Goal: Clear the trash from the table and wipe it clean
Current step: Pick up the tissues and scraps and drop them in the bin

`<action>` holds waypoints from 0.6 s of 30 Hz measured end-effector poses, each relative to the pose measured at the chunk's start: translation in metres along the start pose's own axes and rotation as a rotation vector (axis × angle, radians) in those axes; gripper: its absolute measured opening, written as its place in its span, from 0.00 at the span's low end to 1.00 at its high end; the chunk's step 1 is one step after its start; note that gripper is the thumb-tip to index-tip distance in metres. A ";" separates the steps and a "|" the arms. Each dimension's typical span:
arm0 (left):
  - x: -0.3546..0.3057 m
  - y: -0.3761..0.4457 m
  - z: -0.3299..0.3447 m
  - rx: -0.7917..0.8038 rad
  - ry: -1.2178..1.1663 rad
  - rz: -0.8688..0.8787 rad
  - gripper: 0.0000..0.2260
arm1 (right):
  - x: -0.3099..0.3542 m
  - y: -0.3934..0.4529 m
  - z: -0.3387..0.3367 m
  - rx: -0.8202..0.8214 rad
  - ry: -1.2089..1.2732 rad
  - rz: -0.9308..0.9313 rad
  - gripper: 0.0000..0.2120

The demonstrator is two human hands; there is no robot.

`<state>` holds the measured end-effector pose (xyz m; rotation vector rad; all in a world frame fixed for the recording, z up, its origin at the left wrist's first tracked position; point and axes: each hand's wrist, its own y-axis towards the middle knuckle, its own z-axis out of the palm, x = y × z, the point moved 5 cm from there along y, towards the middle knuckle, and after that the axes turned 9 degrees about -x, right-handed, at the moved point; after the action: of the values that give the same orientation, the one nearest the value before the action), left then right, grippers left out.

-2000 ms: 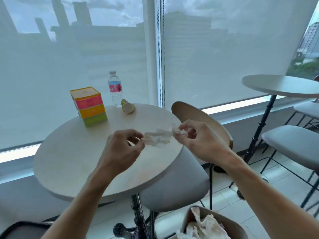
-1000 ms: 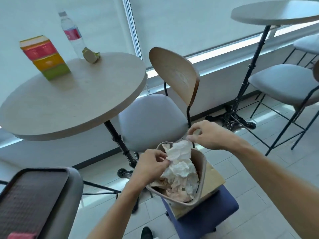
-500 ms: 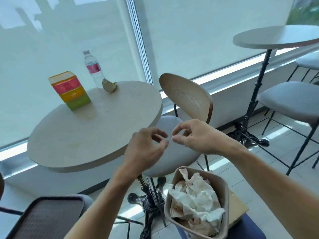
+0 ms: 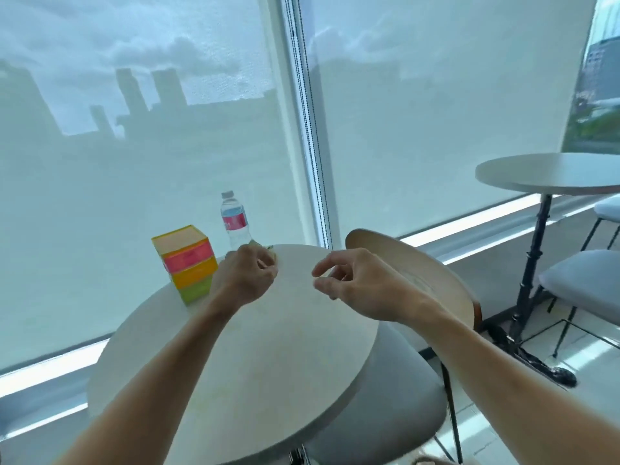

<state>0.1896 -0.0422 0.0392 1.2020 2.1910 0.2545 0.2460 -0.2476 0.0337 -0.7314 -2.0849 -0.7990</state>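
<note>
A round desk carries three things at its far rim: a striped carton at about ten o'clock, a water bottle at about eleven, and just right of the bottle a small greenish wrapper, mostly hidden. The left hand is over that wrapper with its fingers curled, but whether they already pinch it or only close near it cannot be told from this angle. The right hand hovers at about one o'clock above the bare surface, fingers loosely bent and holding nothing. The main risk seems to be the bottle: it stands upright just beside the reaching hand and near the rim, so a careless knuckle could tip it off the far side. The wrapper looks light and crumpled, and a weak pinch could let it slip. A chair sits close at three o'clock, where a swinging right elbow might catch.
</note>
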 end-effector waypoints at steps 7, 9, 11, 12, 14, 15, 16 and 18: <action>0.054 0.073 0.044 0.122 0.067 -0.072 0.21 | -0.009 0.058 0.038 -0.034 -0.080 0.055 0.07; 0.061 0.087 0.058 0.179 0.117 -0.068 0.26 | -0.012 0.067 0.048 -0.032 -0.086 0.071 0.07; 0.068 0.102 0.069 0.210 0.150 -0.060 0.27 | -0.015 0.074 0.055 -0.024 -0.087 0.094 0.07; 0.074 0.109 0.075 0.225 0.173 -0.047 0.26 | -0.016 0.077 0.057 -0.026 -0.089 0.104 0.07; 0.089 0.122 0.091 0.265 0.176 -0.030 0.24 | -0.018 0.082 0.059 -0.033 -0.099 0.120 0.07; 0.093 0.126 0.096 0.275 0.146 -0.033 0.23 | -0.018 0.084 0.060 -0.038 -0.107 0.124 0.06; 0.095 0.127 0.098 0.253 0.110 -0.029 0.21 | -0.019 0.085 0.061 -0.043 -0.113 0.126 0.06; 0.090 0.121 0.093 0.181 0.016 -0.028 0.13 | -0.021 0.086 0.062 -0.053 -0.121 0.132 0.06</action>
<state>0.2940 0.0881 -0.0191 1.2685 2.2823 0.0550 0.2900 -0.1519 0.0104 -0.9572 -2.1030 -0.7553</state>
